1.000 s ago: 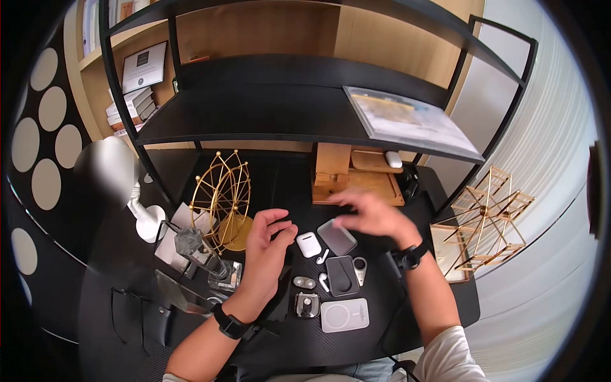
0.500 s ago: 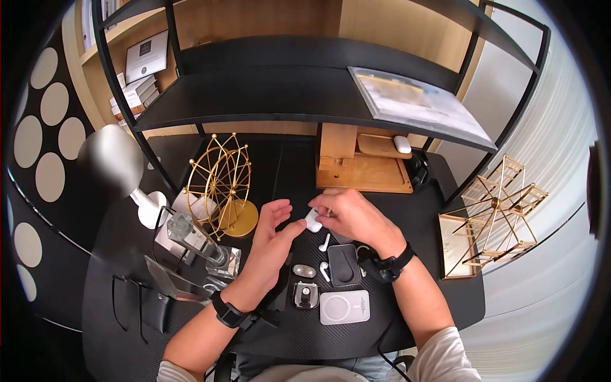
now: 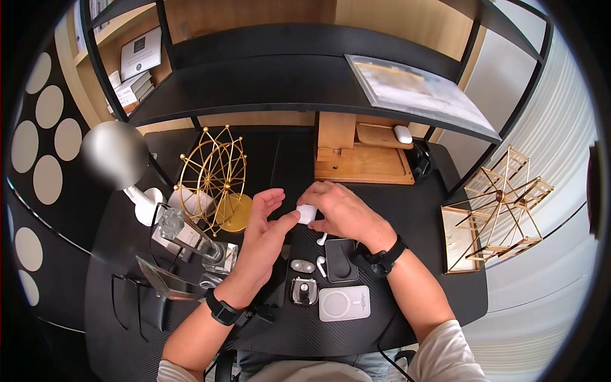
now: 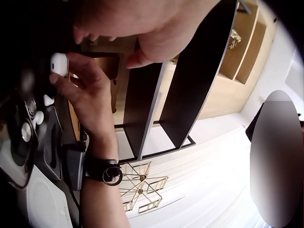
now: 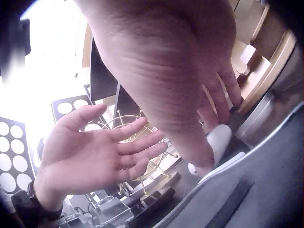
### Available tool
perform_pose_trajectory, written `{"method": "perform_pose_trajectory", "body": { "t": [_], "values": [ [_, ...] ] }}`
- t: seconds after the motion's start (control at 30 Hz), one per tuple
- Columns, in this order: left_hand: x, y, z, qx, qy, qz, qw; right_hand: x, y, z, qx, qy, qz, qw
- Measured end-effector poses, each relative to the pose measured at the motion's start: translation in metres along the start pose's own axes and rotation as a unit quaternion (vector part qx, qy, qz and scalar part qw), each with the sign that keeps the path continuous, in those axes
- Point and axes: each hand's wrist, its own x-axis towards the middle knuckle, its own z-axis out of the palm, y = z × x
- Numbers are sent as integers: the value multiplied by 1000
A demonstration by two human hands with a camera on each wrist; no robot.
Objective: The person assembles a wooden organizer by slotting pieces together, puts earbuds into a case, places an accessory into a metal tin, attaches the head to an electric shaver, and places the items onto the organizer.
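Note:
A white earbud case (image 3: pixel 306 214) is pinched between the thumb and fingers of my right hand (image 3: pixel 342 213), over the middle of the desk. In the left wrist view the case (image 4: pixel 59 64) shows upright with a small dark slot on its side. My left hand (image 3: pixel 266 226) is just left of it, fingers extended and thumb tip close to the case; the right wrist view shows its bare palm (image 5: pixel 90 154). Two white earbuds lie below the hands, one earbud (image 3: pixel 321 266) beside a dark tray with a rounded recess (image 3: pixel 342 261), the other earbud (image 3: pixel 322 239) above it.
Near me lie a white slab with a ring (image 3: pixel 344 303), a black-and-silver device (image 3: pixel 304 292) and a small twin-round piece (image 3: pixel 302 266). Gold wheel ornaments stand left (image 3: pixel 232 213) and right (image 3: pixel 501 197). A wooden stand (image 3: pixel 366 167) sits behind, under a black shelf (image 3: pixel 254 83).
My right hand has come down and left and picked the earbud case up from the desk, drawing it toward the left hand. The left hand stays almost in place.

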Motion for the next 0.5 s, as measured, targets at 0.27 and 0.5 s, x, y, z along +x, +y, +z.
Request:
{"method": "perform_pose_trajectory", "body": {
  "t": [0.27,0.5],
  "values": [
    [-6,18,1,-210,-42,-74,974,-6,-55,-49,108,119,-92,983],
    [-2,5,-7,-259,-198,-142,935,-21,-41,-65,202,54,-87,974]
  ]
}}
